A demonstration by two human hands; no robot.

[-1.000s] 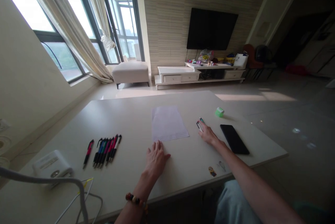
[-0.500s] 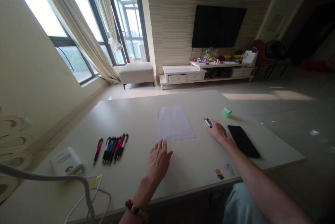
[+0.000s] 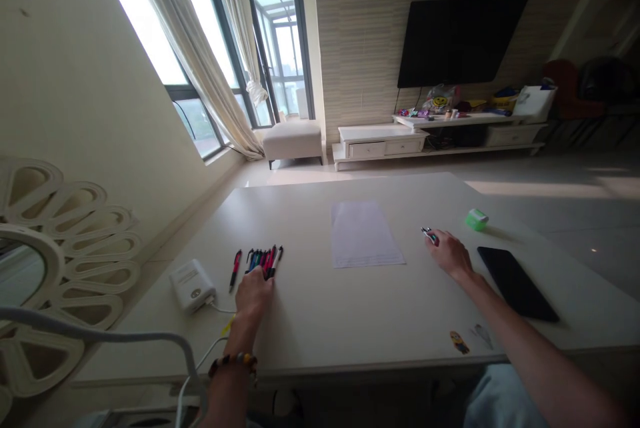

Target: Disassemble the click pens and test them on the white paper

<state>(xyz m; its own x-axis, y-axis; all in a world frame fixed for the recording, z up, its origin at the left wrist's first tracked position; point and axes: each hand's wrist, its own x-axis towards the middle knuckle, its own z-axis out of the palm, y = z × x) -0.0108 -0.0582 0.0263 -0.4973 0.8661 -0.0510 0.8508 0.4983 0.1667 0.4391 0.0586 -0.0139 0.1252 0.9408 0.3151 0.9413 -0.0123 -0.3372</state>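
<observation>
A row of several click pens [image 3: 265, 258] in black, blue, green, red and white lies on the left of the table. My left hand [image 3: 254, 293] is on their near ends, with its fingers curled and partly hidden. A single red and black pen [image 3: 235, 271] lies apart, just left of the row. My right hand [image 3: 449, 253] rests on the table, closed on what look like a couple of pens [image 3: 429, 235]; their white and green ends stick out past the fingers. Between the hands, farther back, white paper sheets [image 3: 367, 235] lie flat in a stack.
To the right are a green and white box-like item [image 3: 477, 219] and a black phone or tablet [image 3: 517, 283]. Stickers [image 3: 459, 343] are near the front edge. A white charger [image 3: 193, 286] with cables stands at the left of the table [image 3: 320, 328].
My left hand has moved left, from below the paper onto the row of pens. My right hand stays closed near its place. The view has turned left.
</observation>
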